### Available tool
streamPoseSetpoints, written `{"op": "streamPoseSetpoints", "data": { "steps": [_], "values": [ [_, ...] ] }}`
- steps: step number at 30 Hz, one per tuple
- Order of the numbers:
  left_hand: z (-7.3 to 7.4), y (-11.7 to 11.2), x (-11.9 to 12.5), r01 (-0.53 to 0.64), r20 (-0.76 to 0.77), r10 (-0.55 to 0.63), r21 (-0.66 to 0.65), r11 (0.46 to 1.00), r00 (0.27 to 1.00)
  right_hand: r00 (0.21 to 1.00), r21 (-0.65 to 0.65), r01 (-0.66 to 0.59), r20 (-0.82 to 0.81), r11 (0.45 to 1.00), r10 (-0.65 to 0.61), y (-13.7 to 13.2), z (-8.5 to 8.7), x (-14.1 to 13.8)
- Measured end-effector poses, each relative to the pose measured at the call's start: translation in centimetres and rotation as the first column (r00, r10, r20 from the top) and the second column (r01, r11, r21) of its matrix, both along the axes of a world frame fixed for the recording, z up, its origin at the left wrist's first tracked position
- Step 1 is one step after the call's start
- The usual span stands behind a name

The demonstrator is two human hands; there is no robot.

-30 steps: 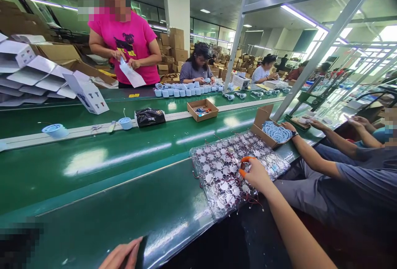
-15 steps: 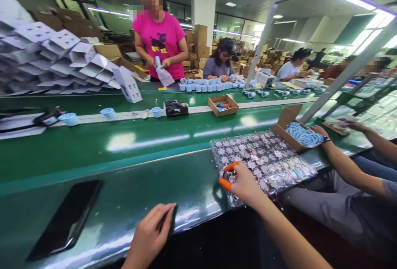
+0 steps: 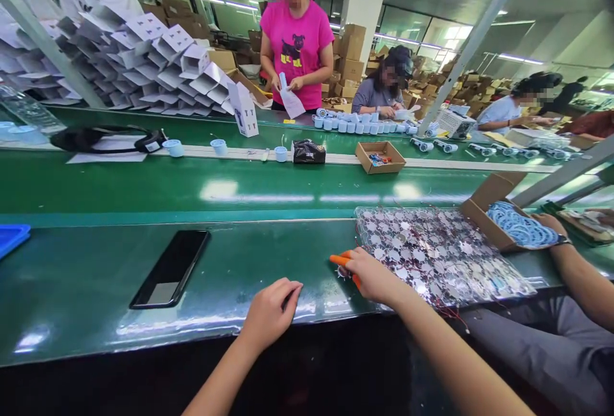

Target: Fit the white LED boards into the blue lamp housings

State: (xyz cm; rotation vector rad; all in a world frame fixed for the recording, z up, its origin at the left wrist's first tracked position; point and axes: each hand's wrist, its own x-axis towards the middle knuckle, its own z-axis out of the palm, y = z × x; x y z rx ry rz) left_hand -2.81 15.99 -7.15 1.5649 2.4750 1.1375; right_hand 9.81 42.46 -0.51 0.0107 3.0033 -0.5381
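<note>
My right hand [image 3: 371, 277], with orange finger covers [image 3: 340, 260] on thumb and forefinger, is closed at the left edge of the tray. A small silver toothed disc [image 3: 341, 272] shows under its fingertips and appears pinched there. Beside it lies a clear plastic tray [image 3: 432, 253] filled with rows of similar discs with thin red wires. My left hand [image 3: 271, 313] rests at the table's front edge, its thumb and fingers pressed together. What it holds, if anything, is hidden.
A black phone [image 3: 170, 269] lies to the left, near a blue tray [image 3: 12, 240]. A co-worker's hand [image 3: 551, 227] touches a carton of light-blue rings [image 3: 520, 224]. Across the belt stand a small parts box [image 3: 380, 159], a black packet [image 3: 308, 152] and light-blue cups [image 3: 219, 147].
The view has swung left and downward. My right hand has drawn the disc off the tray toward my left hand, which stays closed.
</note>
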Motion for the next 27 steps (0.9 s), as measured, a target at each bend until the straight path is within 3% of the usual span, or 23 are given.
{"op": "streamPoseSetpoints", "data": {
  "steps": [2, 5, 8, 10, 12, 14, 16, 18, 21, 24, 27],
  "values": [
    [-0.2, 0.0, 0.1, -0.005, -0.015, 0.004, -0.013, 1.000, 1.000, 0.999, 0.012, -0.004, 0.044, 1.000, 0.004, -0.2, -0.2, -0.3],
    [-0.3, -0.1, 0.2, -0.004, -0.007, 0.004, -0.016, 1.000, 1.000, 0.990, -0.057, 0.134, 0.050, 0.989, -0.131, -0.2, 0.1, -0.3],
    [0.0, -0.2, 0.2, -0.004, 0.010, 0.004, -0.003, 1.000, 1.000, 0.962, -0.277, 0.273, 0.077, 0.921, -0.262, -0.4, 0.9, 0.3],
    [0.2, -0.2, 0.2, -0.001, 0.027, 0.000, 0.017, 1.000, 1.000, 0.950, -0.549, 0.308, 0.134, 0.777, -0.282, -1.0, 1.4, 0.9],
    [0.3, -0.2, 0.2, 0.007, 0.059, -0.009, 0.043, 0.999, 0.998, 0.943, -0.785, 0.308, 0.178, 0.538, -0.280, -2.0, 1.7, 1.7],
    [0.4, -0.2, 0.2, 0.005, 0.104, -0.014, 0.085, 0.996, 0.994, 0.938, -0.892, 0.290, 0.193, 0.346, -0.287, -3.3, 1.6, 2.3],
    [0.8, -0.3, 0.4, -0.006, 0.150, -0.015, 0.137, 0.991, 0.989, 0.934, -0.940, 0.261, 0.189, 0.219, -0.304, -4.7, 1.3, 2.9],
    [1.7, -0.4, 1.1, -0.009, 0.202, -0.030, 0.191, 0.982, 0.979, 0.928, -0.966, 0.218, 0.160, 0.142, -0.337, -6.2, 0.8, 3.2],
    [3.5, -0.5, 2.9, -0.007, 0.318, -0.087, 0.284, 0.959, 0.944, 0.891, -0.976, 0.172, 0.095, 0.135, -0.445, -8.5, -0.1, 3.3],
    [4.7, 0.1, 5.0, -0.091, 0.431, -0.058, 0.319, 0.943, 0.901, 0.793, -0.946, 0.215, 0.025, 0.241, -0.609, -10.9, -1.3, 3.2],
    [4.1, 1.0, 6.3, -0.245, 0.558, 0.064, 0.256, 0.935, 0.827, 0.666, -0.882, 0.336, -0.027, 0.331, -0.745, -12.8, -2.8, 3.0]
  ]
}}
